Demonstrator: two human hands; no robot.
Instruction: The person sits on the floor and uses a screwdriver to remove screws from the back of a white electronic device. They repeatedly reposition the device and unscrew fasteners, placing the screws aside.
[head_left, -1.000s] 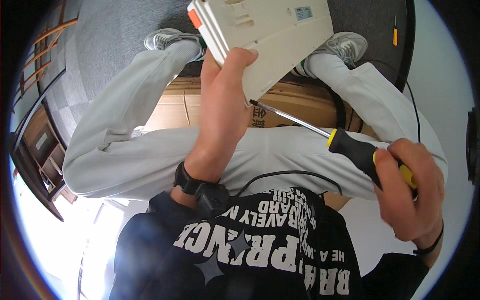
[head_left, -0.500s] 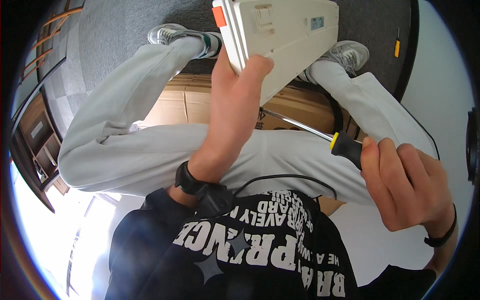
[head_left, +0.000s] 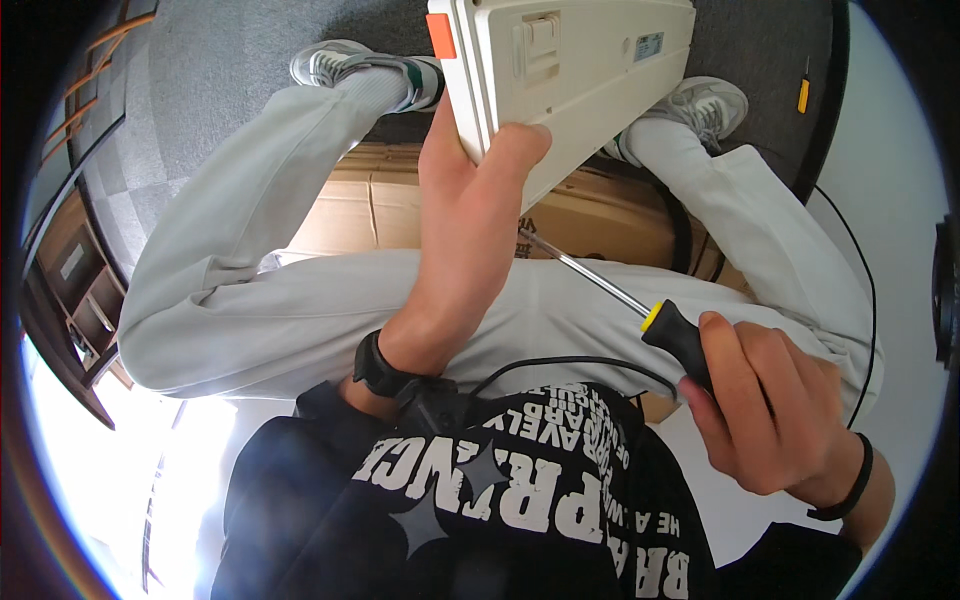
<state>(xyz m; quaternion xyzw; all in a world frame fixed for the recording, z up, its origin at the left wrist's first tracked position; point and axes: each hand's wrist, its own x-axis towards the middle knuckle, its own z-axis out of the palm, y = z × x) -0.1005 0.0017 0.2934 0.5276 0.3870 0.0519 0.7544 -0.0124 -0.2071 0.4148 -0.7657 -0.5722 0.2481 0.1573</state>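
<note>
A white keyboard (head_left: 600,85) is tilted up in front of me, its underside with a flip-out foot and a small label facing me. An orange key shows at its left edge. My left hand (head_left: 470,195) is closed round its near left part, thumb on the underside and fingers hidden behind. In my right hand (head_left: 765,405), fingers wrapped round the black handle, is a screwdriver (head_left: 600,282) with a yellow collar. Its shaft points up and left. The tip lies by the keyboard's lower corner beside my left wrist; whether it touches, I cannot tell.
Beneath my legs sits a brown cardboard box (head_left: 400,205). A second, yellow-handled screwdriver (head_left: 803,95) lies on the grey carpet (head_left: 220,60) at far right. A black cable (head_left: 866,260) runs down the right side. Wooden shelving (head_left: 85,290) stands at left.
My right hand has moved down and left with the screwdriver, whose shaft now slants more steeply. The keyboard has shifted slightly right, still in my left hand.
</note>
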